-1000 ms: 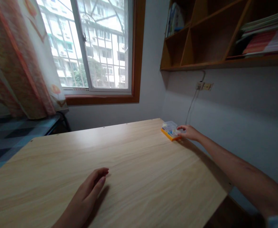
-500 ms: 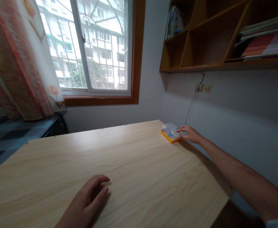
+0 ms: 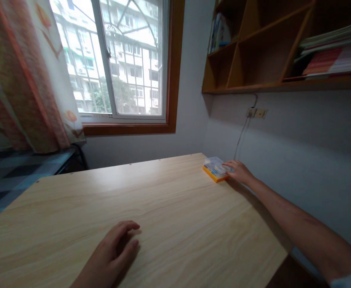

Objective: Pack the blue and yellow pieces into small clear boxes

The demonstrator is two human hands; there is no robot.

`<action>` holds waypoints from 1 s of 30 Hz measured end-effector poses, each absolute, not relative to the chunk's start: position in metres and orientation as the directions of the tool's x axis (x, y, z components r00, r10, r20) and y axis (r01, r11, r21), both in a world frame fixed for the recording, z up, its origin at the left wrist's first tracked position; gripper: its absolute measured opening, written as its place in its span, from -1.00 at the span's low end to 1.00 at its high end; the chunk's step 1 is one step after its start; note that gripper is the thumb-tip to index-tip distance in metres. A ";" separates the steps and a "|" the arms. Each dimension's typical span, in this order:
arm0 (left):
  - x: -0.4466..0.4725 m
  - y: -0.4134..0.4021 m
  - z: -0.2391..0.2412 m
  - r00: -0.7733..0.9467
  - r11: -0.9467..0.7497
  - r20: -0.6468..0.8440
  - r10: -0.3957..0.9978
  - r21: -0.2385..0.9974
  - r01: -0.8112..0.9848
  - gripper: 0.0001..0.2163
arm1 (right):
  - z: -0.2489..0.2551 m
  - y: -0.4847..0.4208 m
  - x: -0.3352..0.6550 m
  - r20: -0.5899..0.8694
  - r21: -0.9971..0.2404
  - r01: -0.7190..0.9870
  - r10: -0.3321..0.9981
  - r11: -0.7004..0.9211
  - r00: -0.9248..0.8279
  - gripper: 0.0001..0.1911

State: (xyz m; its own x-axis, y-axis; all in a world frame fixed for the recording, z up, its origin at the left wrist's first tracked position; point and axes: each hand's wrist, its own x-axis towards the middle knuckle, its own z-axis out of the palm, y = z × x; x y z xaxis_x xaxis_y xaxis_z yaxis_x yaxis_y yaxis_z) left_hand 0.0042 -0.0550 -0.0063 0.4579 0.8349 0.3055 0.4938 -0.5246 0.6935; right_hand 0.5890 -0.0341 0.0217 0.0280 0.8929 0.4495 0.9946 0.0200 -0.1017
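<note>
A small clear-lidded plastic box (image 3: pixel 213 168) with an orange base and coloured contents sits at the far right corner of a light wooden table (image 3: pixel 163 216). My right hand (image 3: pixel 238 172) reaches across and grips the box's near right edge, fingers on its lid. My left hand (image 3: pixel 111 254) rests palm down on the table near the front, fingers loosely curled and apart, holding nothing.
A wall runs along the table's right side, with a socket and cable (image 3: pixel 255 113) above the box. Wooden shelves (image 3: pixel 271 52) with books hang overhead. A window (image 3: pixel 124 60) and a patterned curtain (image 3: pixel 28 76) lie beyond the table; a checked bed cover (image 3: pixel 10 180) is at left.
My left hand has drawn back slightly toward me and its fingers have curled a little. My right hand stays on the box, which has barely shifted.
</note>
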 end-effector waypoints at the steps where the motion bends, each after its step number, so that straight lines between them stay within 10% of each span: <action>1: 0.004 -0.055 -0.007 0.460 -0.533 0.315 0.830 0.689 0.491 -0.68 | 0.020 -0.035 0.589 0.458 -0.096 0.995 0.888 0.015 0.031 -0.53; 22: 0.007 -0.061 -0.001 0.604 -0.715 0.386 0.697 0.437 0.546 -0.80 | -0.009 -0.143 0.503 0.663 -0.098 0.986 0.748 0.135 -0.036 -0.59; 30: 0.015 -0.075 0.001 0.689 -0.769 0.340 0.640 0.275 0.578 -0.77 | 0.120 -0.235 0.433 0.780 -0.021 0.938 0.592 0.345 -0.201 -0.73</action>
